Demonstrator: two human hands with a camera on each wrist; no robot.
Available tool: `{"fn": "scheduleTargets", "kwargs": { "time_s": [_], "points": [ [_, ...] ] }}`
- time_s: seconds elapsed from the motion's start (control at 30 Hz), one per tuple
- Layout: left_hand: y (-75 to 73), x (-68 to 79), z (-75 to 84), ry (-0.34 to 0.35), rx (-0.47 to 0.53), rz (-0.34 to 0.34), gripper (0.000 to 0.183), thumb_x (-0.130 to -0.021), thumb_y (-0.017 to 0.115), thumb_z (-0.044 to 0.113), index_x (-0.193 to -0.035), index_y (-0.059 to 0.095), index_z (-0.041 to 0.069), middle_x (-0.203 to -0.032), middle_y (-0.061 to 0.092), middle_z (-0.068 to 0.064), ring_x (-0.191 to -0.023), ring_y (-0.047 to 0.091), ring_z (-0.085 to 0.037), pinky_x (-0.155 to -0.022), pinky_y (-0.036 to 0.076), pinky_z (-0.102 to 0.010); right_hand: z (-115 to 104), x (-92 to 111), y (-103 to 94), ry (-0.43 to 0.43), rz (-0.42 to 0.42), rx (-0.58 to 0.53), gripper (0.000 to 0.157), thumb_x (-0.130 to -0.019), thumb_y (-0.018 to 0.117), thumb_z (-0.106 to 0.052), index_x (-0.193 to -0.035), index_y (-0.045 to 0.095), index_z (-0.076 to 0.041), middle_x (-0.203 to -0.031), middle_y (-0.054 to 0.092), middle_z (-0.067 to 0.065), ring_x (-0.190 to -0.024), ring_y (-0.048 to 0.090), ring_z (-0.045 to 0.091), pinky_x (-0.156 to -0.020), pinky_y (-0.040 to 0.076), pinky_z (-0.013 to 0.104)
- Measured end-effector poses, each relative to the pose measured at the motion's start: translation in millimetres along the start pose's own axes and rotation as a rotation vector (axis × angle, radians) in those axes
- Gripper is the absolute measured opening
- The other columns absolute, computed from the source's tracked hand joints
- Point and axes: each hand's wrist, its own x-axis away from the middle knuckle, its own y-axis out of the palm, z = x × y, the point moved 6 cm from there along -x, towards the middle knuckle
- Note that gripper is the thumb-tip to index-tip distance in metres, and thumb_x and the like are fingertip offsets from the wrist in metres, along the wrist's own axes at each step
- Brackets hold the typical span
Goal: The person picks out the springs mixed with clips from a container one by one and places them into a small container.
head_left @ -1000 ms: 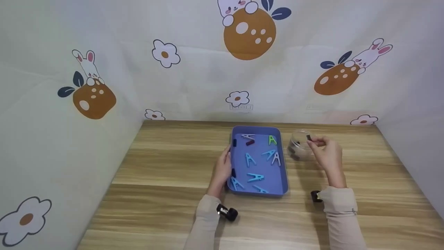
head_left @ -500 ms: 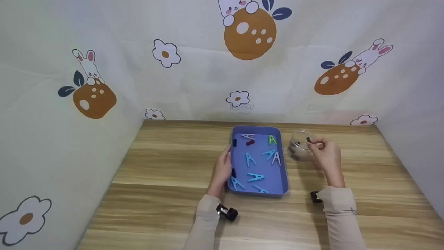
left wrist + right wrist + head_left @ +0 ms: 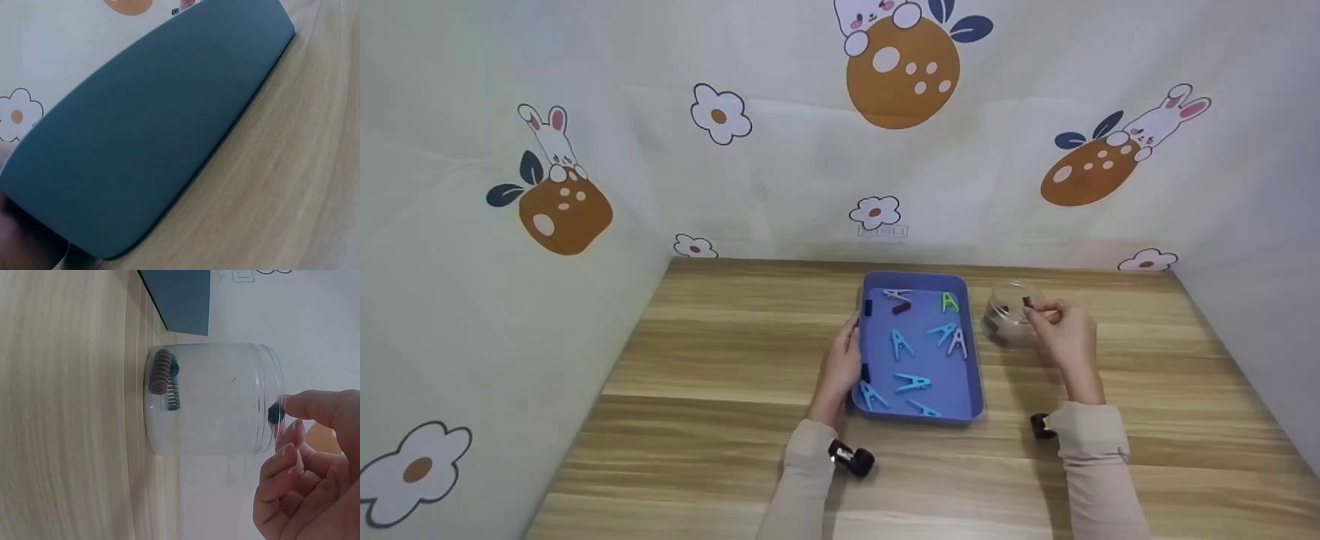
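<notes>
My left hand (image 3: 842, 367) lies along the outside of the left wall of a blue-violet tray (image 3: 976, 360), fingers fairly straight against it. Light blue, green and pale clothespins lie in the tray, among them a green clothespin (image 3: 949, 302). A dark red piece (image 3: 901, 307) and small black pieces sit there too. Between thumb and fingers, my right hand (image 3: 1069, 334) pinches a small dark ribbed piece (image 3: 275, 413) at the mouth of a clear plastic jar (image 3: 219, 399). A brown ribbed piece (image 3: 161, 372) and a dark green comb-like piece (image 3: 173, 391) rest at the jar's bottom.
The wooden table (image 3: 720, 450) carries the tray, with the jar close to its right side. Behind and at both sides stands a pale printed cloth (image 3: 795, 135) with rabbits, flowers and orange fruit. Wrist cameras, such as the black one (image 3: 853, 459), protrude from both sleeves.
My right hand has shifted slightly left, with the dark ribbed piece still pinched at the jar's mouth. My left hand and the tray stay in place.
</notes>
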Motion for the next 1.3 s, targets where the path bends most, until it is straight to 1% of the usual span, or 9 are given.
{"fn": "scheduleTargets", "kwargs": {
  "time_s": [0.2,0.37,0.5,0.57,0.63,0.73,0.87,1.07,1.3],
  "points": [
    [1.2,0.4,-0.3,-0.024,0.033,-0.020,0.047,-0.115,0.034,0.013,-0.160,0.042,0.000,-0.164,0.042,-0.024,-0.154,0.035,-0.041,-0.130,0.028,-0.053,0.0,-0.7,0.3,0.011,-0.002,0.003,0.030,-0.098,0.074,-0.019,-0.107,0.074,0.009,-0.070,0.069,0.002,-0.056,0.052,0.003,-0.049,0.040,0.017],
    [1.3,0.7,-0.8,-0.025,0.039,-0.015,0.047,-0.115,0.034,0.013,-0.160,0.042,0.000,-0.164,0.042,-0.023,-0.155,0.035,-0.041,-0.130,0.027,-0.053,-1.2,-0.6,0.0,0.006,-0.003,-0.008,0.029,-0.098,0.074,-0.017,-0.107,0.074,0.011,-0.066,0.066,-0.003,-0.055,0.052,0.002,-0.048,0.039,0.017],
    [2.4,1.3,-2.9,-0.051,0.065,-0.021,0.047,-0.116,0.032,0.014,-0.161,0.041,0.003,-0.165,0.040,-0.022,-0.155,0.034,-0.040,-0.130,0.027,-0.052,-2.6,0.1,-0.8,0.002,-0.002,-0.008,0.029,-0.098,0.073,-0.018,-0.106,0.074,0.011,-0.065,0.063,-0.005,-0.053,0.050,0.001,-0.046,0.038,0.016],
    [2.7,1.0,-3.3,-0.050,0.069,-0.019,0.047,-0.115,0.032,0.013,-0.161,0.041,0.002,-0.165,0.040,-0.023,-0.155,0.034,-0.040,-0.130,0.026,-0.053,-3.5,0.5,-1.1,0.001,-0.002,-0.010,0.029,-0.098,0.073,-0.018,-0.106,0.074,0.010,-0.065,0.062,-0.005,-0.053,0.049,0.001,-0.046,0.038,0.016],
    [2.8,0.2,-3.3,-0.041,0.071,-0.016,0.047,-0.115,0.032,0.012,-0.160,0.041,0.001,-0.165,0.040,-0.023,-0.155,0.034,-0.041,-0.130,0.026,-0.053,-4.9,0.9,-1.2,-0.001,-0.005,-0.013,0.028,-0.099,0.072,-0.018,-0.106,0.074,0.010,-0.066,0.062,-0.005,-0.053,0.049,0.001,-0.046,0.038,0.016],
    [2.7,-1.9,-1.6,0.007,0.066,-0.007,0.046,-0.115,0.033,0.009,-0.158,0.042,-0.005,-0.163,0.040,-0.027,-0.155,0.034,-0.043,-0.130,0.026,-0.053,-8.0,1.4,-2.3,-0.013,-0.001,0.002,0.028,-0.099,0.072,-0.019,-0.106,0.075,0.009,-0.068,0.066,-0.003,-0.054,0.050,0.002,-0.049,0.039,0.016],
    [2.1,-2.9,-1.2,0.025,0.069,0.004,0.046,-0.114,0.034,0.008,-0.157,0.043,-0.005,-0.163,0.041,-0.027,-0.154,0.035,-0.043,-0.130,0.027,-0.052,-13.8,2.7,-4.8,-0.029,0.019,0.025,0.028,-0.099,0.073,-0.020,-0.105,0.076,0.008,-0.071,0.068,0.000,-0.057,0.051,0.002,-0.053,0.040,0.017],
    [2.9,-1.5,-3.0,-0.026,0.089,-0.012,0.047,-0.115,0.033,0.011,-0.160,0.041,0.001,-0.165,0.039,-0.022,-0.156,0.033,-0.040,-0.130,0.026,-0.051,-22.0,5.7,-7.1,-0.036,0.032,0.021,0.027,-0.098,0.073,-0.020,-0.104,0.078,0.006,-0.070,0.069,0.000,-0.057,0.051,-0.001,-0.054,0.039,0.016],
    [2.9,-0.7,-3.7,-0.030,0.079,-0.017,0.048,-0.115,0.033,0.012,-0.161,0.041,0.004,-0.166,0.039,-0.020,-0.156,0.033,-0.039,-0.130,0.026,-0.051,-29.3,9.4,-6.3,-0.050,0.012,0.023,0.028,-0.099,0.072,-0.019,-0.105,0.077,0.007,-0.076,0.073,0.008,-0.060,0.052,0.001,-0.054,0.040,0.016]
  ]
}}
